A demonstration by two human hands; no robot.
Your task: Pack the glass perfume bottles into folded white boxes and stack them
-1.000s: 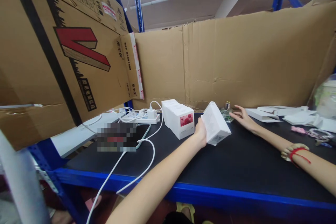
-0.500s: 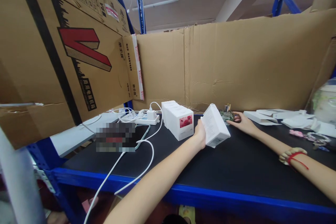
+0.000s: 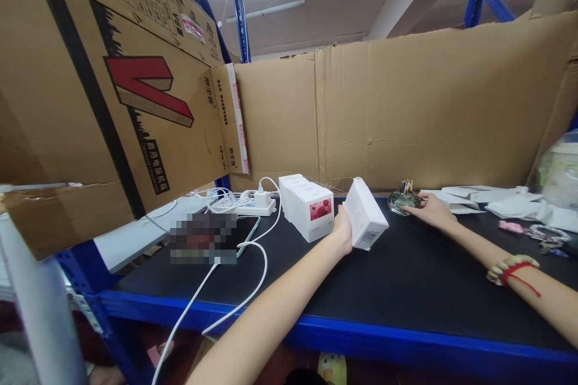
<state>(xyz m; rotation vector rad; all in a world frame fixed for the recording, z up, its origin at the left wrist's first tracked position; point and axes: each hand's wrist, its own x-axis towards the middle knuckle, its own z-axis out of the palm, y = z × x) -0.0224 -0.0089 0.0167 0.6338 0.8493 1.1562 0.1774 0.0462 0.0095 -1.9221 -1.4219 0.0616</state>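
Left hand (image 3: 343, 231) gripping tilted box (image 3: 368, 216) right of frame centre; right hand (image 3: 434, 212) clasping bottle (image 3: 401, 201) farther right. Box row (image 3: 301, 207) standing on worktop (image 3: 406, 289) near centre.

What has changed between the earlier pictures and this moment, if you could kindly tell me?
The right hand has taken hold of the glass bottle, which has shifted a little to the right. The tilted white box has moved slightly left, still held in the left hand. The row of white boxes stayed put.
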